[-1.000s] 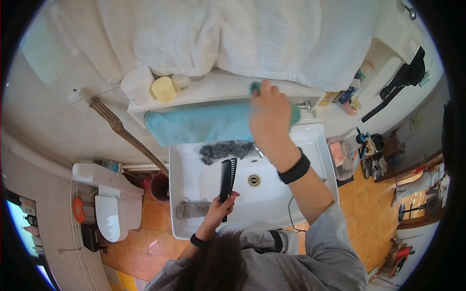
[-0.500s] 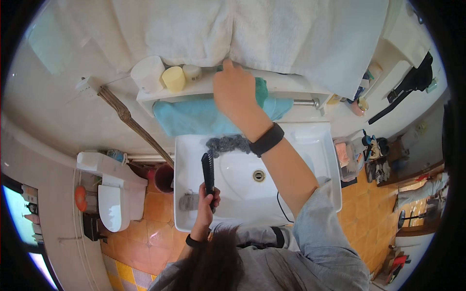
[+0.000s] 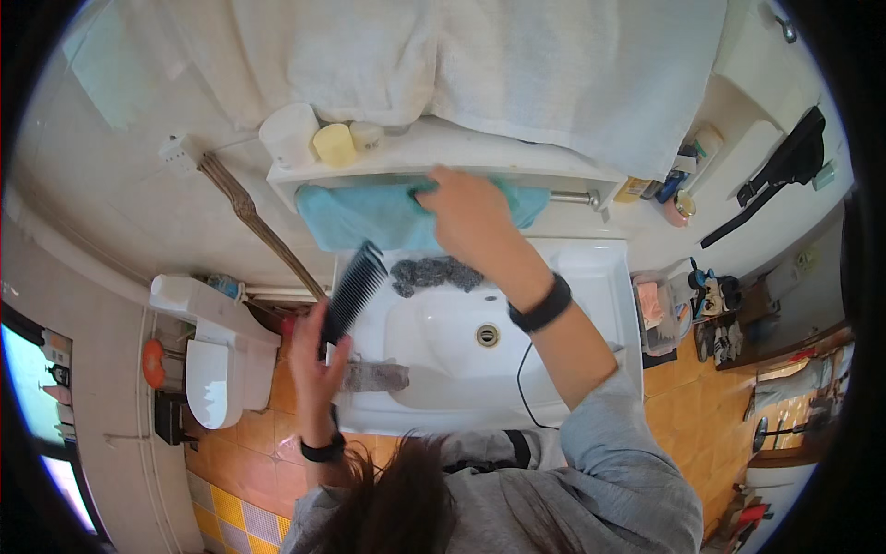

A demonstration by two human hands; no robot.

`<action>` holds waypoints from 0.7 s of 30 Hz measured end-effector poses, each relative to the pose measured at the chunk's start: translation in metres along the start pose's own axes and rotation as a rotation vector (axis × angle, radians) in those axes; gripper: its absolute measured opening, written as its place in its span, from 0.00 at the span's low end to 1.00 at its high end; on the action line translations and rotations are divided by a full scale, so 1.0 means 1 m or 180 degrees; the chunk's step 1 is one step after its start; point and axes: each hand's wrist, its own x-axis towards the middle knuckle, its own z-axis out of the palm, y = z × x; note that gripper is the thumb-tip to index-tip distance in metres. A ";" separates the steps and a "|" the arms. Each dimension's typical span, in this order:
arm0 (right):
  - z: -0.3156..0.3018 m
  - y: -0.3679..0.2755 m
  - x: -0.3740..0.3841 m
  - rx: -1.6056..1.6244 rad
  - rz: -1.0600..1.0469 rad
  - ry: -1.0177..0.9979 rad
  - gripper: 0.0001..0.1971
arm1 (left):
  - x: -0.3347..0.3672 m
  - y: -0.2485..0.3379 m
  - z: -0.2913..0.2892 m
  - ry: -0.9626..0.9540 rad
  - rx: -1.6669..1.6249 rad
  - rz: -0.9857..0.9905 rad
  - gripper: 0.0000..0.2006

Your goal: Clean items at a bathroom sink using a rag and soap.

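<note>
A black comb (image 3: pixel 357 289) with long teeth is held in my left hand (image 3: pixel 318 360), tilted over the left edge of the white sink (image 3: pixel 591 277). My right hand (image 3: pixel 471 217) is in front of the shelf, its fingers bent around a green cloth (image 3: pixel 421 192) that the hand partly hides and motion blurs. Behind that hand hangs a light blue towel (image 3: pixel 341 217) on a metal rail. A dark grey crumpled cloth (image 3: pixel 434 274) lies along the sink's back rim. Beside my left hand, a flat grey piece (image 3: pixel 374 376) rests on the sink's left side.
On the white shelf (image 3: pixel 498 152) stand a white roll (image 3: pixel 289 136), a yellow cup (image 3: pixel 334 144) and a small pale jar (image 3: pixel 367 136). A wooden stick (image 3: pixel 245 208) leans left of the sink, near the toilet (image 3: pixel 212 369). A black cord (image 3: pixel 521 388) crosses the sink's front.
My right hand has come down from the shelf top to the towel's height, the green cloth with it. My left hand has moved left, turning the comb to show its teeth.
</note>
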 end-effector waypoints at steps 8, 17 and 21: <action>-0.028 0.040 -0.141 0.2081 0.1575 -0.0353 0.14 | 0.174 0.106 0.028 -0.0937 0.0897 0.1500 0.23; -0.079 0.072 -0.257 0.2525 0.2389 -0.0486 0.15 | 0.230 0.085 0.125 -0.1577 0.0444 0.1582 0.21; -0.112 0.074 -0.274 0.2393 0.2924 -0.0210 0.16 | 0.240 0.085 0.131 -0.1604 0.0608 0.1979 0.21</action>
